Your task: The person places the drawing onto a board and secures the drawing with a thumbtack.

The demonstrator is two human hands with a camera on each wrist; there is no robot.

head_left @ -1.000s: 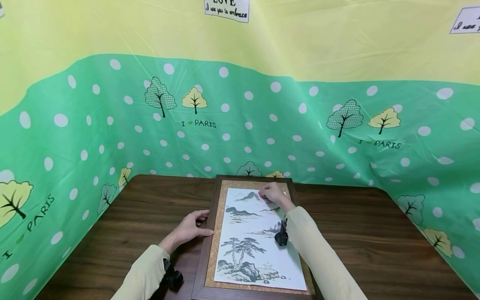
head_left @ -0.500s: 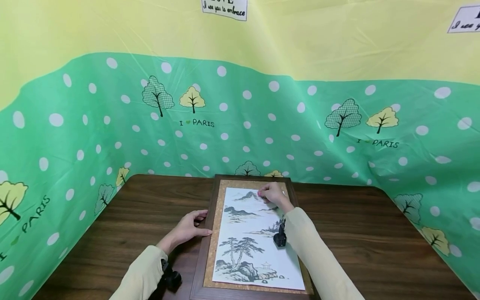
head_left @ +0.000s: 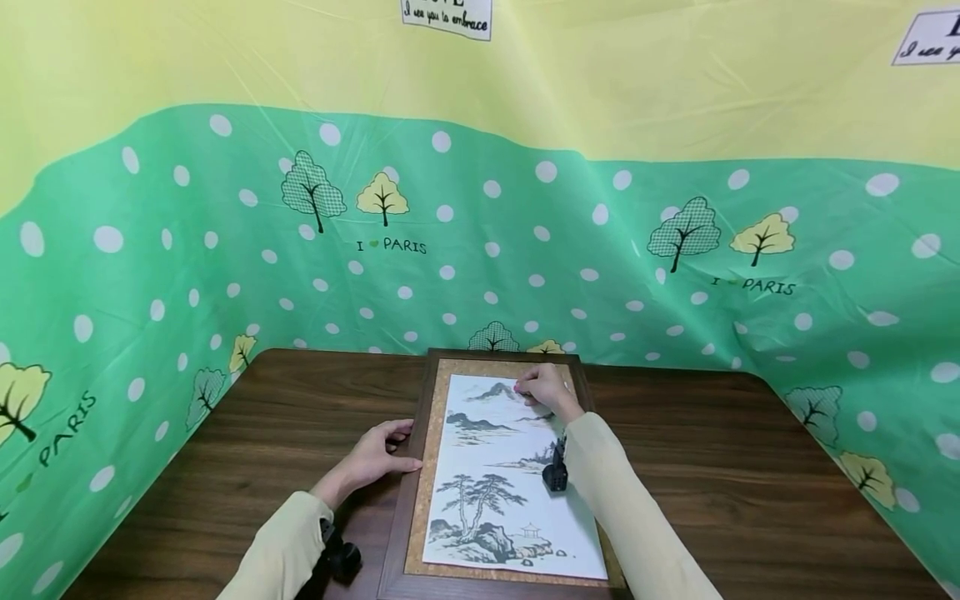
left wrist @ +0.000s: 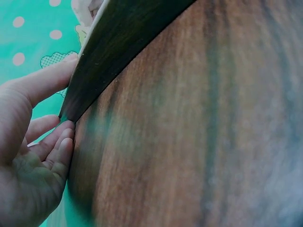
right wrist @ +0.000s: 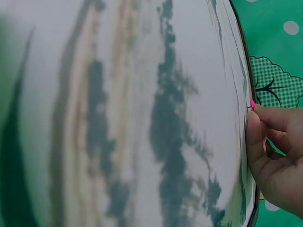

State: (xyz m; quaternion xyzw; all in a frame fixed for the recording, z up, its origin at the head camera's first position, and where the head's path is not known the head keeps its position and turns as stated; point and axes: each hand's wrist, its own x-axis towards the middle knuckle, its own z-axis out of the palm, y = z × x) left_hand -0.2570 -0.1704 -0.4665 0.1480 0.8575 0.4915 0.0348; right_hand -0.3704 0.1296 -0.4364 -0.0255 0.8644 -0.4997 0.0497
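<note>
1. Leftmost, the green dotted backdrop [head_left: 150, 250] with its tree prints ran round the dark wooden table [head_left: 300, 433] on three sides.
2. Next, the left hand [head_left: 375, 457] lay on the table with its fingers [left wrist: 52, 151] loosely straight against the left edge of the framed picture [head_left: 510, 467], the thumb resting on the dark frame rim; it gripped nothing.
3. The framed picture lay flat at the middle of the table, its far end near the backdrop, showing an ink landscape of hills and pines inside a tan mat.
4. The right hand [head_left: 546, 387] rested on the upper part of the picture, its fingers curled and pinching a small pink pin [right wrist: 252, 105] (only the pink tip showed past the fingertips) against the glass.
5. Both forearms wore pale yellow sleeves [head_left: 622, 500], each with a black wrist-mounted camera.
6. To the right, the table ran on to the backdrop again.
</note>
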